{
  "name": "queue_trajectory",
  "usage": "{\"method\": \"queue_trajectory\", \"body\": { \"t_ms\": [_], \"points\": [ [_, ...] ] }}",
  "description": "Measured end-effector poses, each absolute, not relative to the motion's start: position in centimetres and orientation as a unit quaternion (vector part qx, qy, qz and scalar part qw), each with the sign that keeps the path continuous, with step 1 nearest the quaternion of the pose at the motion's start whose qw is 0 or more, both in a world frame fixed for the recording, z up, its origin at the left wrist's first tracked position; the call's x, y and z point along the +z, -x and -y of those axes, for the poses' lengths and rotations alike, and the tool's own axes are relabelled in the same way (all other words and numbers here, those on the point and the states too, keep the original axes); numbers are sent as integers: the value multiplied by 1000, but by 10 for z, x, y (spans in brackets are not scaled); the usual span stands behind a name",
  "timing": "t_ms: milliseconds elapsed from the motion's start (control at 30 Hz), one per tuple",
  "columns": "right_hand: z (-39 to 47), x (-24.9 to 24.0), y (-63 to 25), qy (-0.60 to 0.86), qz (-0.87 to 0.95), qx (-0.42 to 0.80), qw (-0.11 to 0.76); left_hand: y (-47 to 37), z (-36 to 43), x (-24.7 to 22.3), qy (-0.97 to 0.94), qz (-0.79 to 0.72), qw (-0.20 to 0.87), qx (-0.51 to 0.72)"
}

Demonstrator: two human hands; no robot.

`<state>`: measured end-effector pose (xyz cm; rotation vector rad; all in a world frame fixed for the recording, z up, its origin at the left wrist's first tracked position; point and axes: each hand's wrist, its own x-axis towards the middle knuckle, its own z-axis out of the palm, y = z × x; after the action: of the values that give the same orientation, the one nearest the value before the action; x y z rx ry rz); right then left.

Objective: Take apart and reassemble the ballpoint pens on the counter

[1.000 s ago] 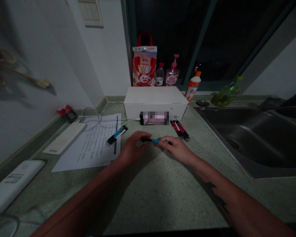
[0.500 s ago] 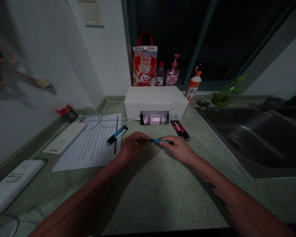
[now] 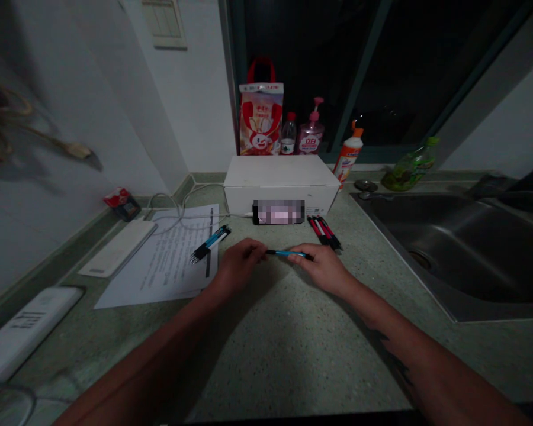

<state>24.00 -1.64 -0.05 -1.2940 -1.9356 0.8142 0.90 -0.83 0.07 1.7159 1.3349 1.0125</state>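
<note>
Speckled countertop (image 3: 266, 355) underlies our forearms. Over it, our left hand (image 3: 240, 261) and right hand (image 3: 323, 265) grip opposite ends of a blue-and-black pen (image 3: 285, 253); we judge this step a two-handed hold, where any shift calls for matched finger control. Beyond, we see a phone (image 3: 278, 213) before a white box (image 3: 279, 171).

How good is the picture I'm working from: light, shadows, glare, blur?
Head view: dim overall, window almost black; soft shadows on the counter below both forearms; dull highlights in the sink; print on the paper sheet unreadable; phone screen pixelated.
</note>
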Motion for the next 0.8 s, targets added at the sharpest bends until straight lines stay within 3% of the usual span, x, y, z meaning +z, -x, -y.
{"method": "queue_trajectory", "body": {
  "t_ms": [800],
  "points": [
    [17,1,-238,497,753,294,316,-10,9,3,-664,-536,343,392]
  ]
}}
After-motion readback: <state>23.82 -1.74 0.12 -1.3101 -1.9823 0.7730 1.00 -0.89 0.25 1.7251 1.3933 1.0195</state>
